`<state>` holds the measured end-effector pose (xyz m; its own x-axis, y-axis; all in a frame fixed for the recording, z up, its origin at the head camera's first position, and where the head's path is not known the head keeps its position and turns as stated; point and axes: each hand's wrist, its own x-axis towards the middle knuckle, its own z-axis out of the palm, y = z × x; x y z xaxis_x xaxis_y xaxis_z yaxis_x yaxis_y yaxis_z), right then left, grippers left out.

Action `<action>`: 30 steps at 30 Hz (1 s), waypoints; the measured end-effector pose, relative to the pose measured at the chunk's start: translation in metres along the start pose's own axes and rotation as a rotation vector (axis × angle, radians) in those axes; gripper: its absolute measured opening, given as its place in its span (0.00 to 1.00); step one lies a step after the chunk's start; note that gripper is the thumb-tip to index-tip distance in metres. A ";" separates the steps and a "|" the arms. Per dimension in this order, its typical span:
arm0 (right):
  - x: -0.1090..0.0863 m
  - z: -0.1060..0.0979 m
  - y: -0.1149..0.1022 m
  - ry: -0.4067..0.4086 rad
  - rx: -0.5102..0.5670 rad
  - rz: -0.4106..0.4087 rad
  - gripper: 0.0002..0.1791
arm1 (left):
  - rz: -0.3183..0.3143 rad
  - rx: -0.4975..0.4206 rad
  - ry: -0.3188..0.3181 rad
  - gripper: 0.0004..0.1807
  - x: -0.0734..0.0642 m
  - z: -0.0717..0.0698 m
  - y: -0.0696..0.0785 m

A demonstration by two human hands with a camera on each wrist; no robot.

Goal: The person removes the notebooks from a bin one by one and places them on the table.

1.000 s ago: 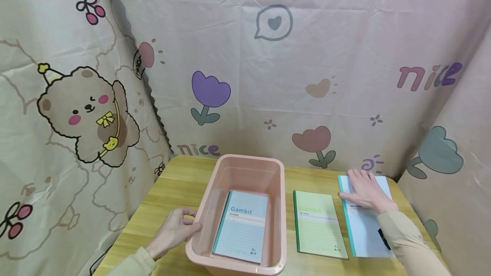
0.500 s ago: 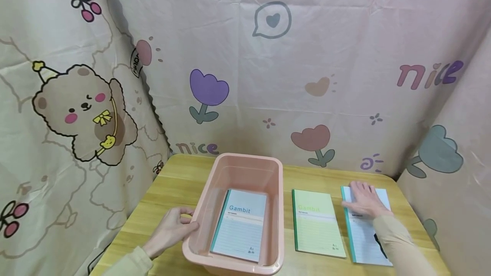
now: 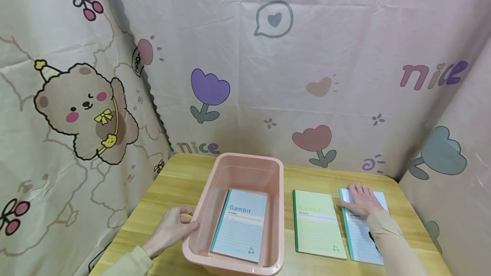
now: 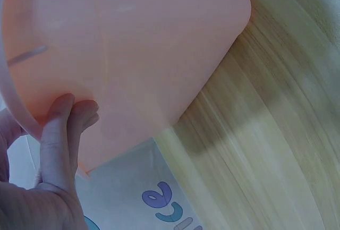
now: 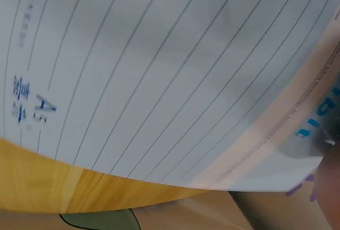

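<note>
left sleeve [image 3: 128, 264] | pale cream, plain cuff [image 3: 142, 257] | right sleeve [image 3: 395, 244] | beige, creased — black piece [image 3: 373, 240] at edge

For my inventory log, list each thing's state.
Pink rectangular plastic bin, upright, open-topped
Blue rectangular paper notebook inside bin, closed, cover up
Green rectangular paper notebook, closed, cover up
Second blue rectangular paper notebook, closed, partly covered
Left grip, pinching bin's rim
Right grip, resting on second notebook
</note>
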<state>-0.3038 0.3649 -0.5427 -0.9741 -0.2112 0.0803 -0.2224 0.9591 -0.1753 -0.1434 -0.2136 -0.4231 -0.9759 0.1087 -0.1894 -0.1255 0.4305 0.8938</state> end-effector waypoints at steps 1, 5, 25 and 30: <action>0.000 0.001 0.000 0.004 -0.002 0.005 0.46 | 0.002 0.001 0.000 0.23 0.000 0.000 0.000; -0.001 0.005 0.001 0.032 -0.010 0.002 0.43 | 0.005 0.003 -0.003 0.23 0.000 0.000 0.000; -0.005 -0.005 -0.024 0.095 0.057 0.031 0.38 | 0.013 0.010 0.003 0.24 -0.001 0.000 0.001; -0.005 -0.012 -0.039 0.047 0.090 0.088 0.41 | -0.006 0.020 0.026 0.24 -0.001 0.001 0.001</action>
<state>-0.2895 0.3309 -0.5243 -0.9876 -0.1160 0.1060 -0.1409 0.9522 -0.2710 -0.1427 -0.2126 -0.4223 -0.9794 0.0828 -0.1843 -0.1285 0.4488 0.8843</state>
